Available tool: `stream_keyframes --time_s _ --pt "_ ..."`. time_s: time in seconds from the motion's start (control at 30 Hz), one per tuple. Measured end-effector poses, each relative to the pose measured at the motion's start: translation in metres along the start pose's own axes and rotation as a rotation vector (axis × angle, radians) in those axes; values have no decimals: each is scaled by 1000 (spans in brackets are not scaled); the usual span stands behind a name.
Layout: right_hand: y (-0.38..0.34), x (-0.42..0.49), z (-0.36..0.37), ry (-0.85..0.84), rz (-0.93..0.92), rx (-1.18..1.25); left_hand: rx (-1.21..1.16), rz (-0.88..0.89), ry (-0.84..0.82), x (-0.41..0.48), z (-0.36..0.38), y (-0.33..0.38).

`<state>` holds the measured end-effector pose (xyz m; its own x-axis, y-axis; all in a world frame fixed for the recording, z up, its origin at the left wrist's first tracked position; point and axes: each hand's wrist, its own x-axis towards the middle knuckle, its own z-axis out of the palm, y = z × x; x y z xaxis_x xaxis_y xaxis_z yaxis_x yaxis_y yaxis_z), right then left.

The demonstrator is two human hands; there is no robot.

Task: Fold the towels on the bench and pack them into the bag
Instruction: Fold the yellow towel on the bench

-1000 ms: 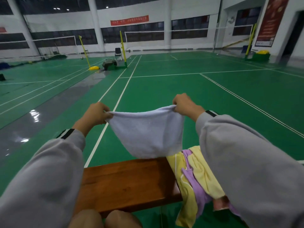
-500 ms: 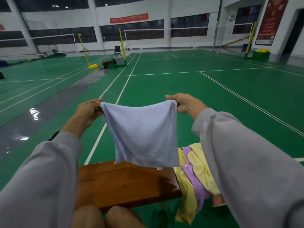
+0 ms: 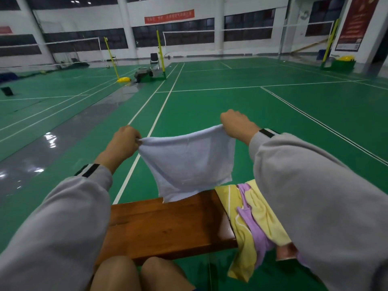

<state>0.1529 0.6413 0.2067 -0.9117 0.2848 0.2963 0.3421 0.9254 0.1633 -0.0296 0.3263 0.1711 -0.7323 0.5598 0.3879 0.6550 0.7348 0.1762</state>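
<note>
A: Where was the white towel [image 3: 186, 162] found?

B: It was held up at the centre of the frame, with its lower hem seen against the far edge of the bench [image 3: 168, 225]. Whether the wood was touched could not be told.

A: How were the fingers set?

B: The upper left corner was pinched by the left hand [image 3: 123, 141], and the upper right corner was gripped by the right hand [image 3: 237, 126].

A: What else was seen?

B: A yellow towel [image 3: 266, 213] and a purple towel [image 3: 249, 215] were heaped at the bench's right end, lower right of the frame.
</note>
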Motion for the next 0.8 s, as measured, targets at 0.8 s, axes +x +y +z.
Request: stream_keyframes --time_s 0.8 --pt "11 19 33 -18 232 140 -50 -139 151 28 27 -3"
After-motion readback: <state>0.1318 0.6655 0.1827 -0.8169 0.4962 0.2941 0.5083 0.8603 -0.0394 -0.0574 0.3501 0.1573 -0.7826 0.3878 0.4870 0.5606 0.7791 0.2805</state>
